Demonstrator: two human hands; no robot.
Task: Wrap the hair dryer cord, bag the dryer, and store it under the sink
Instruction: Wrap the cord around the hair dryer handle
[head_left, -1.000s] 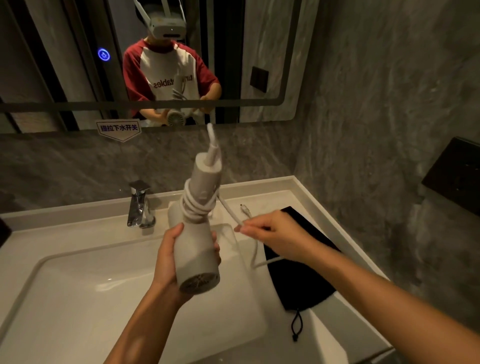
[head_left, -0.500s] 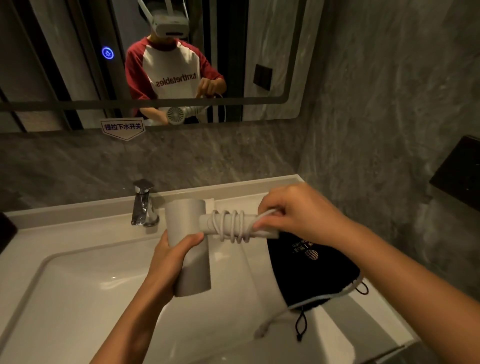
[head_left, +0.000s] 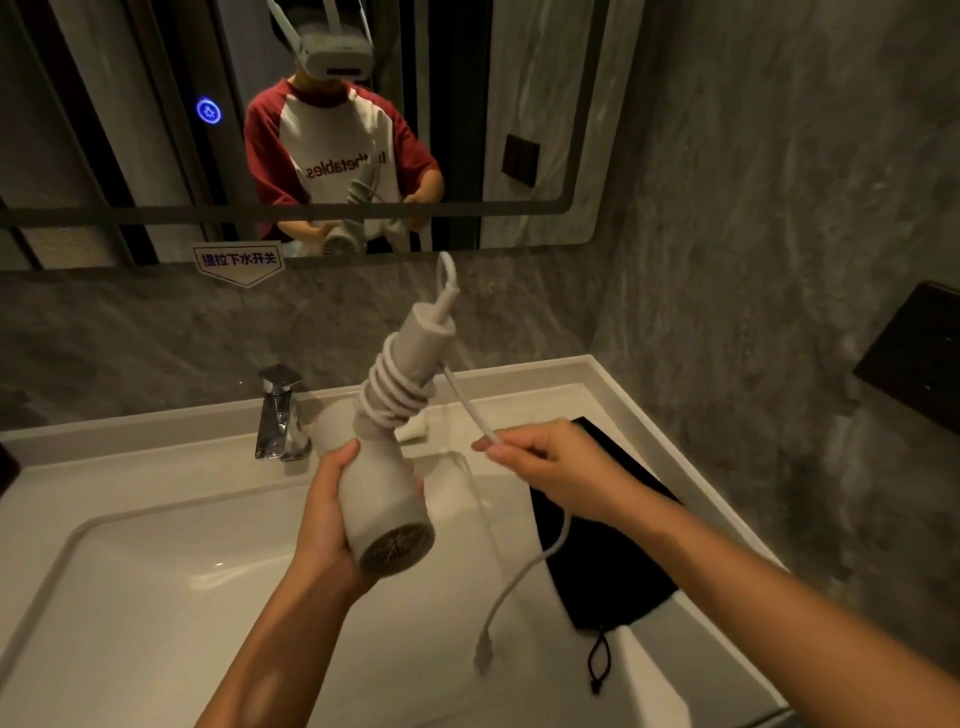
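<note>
Hair dryer (head_left: 387, 499), over basin (head_left: 156, 597) at 6 o'clock, barrel clenched in my left hand (head_left: 324, 512); right hand (head_left: 545, 467) pinching cord (head_left: 470, 410) at 3 o'clock; slack risks coils slipping off handle, plug (head_left: 483, 657) dangling

Left hand (head_left: 324, 512) grips dryer (head_left: 387, 499); right hand (head_left: 558, 475) pinches cord (head_left: 470, 410).

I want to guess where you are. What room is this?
Most likely a bathroom. There is a white sink with a shiny faucet, a big wall mirror above it, and a hair dryer held over the basin.
</note>
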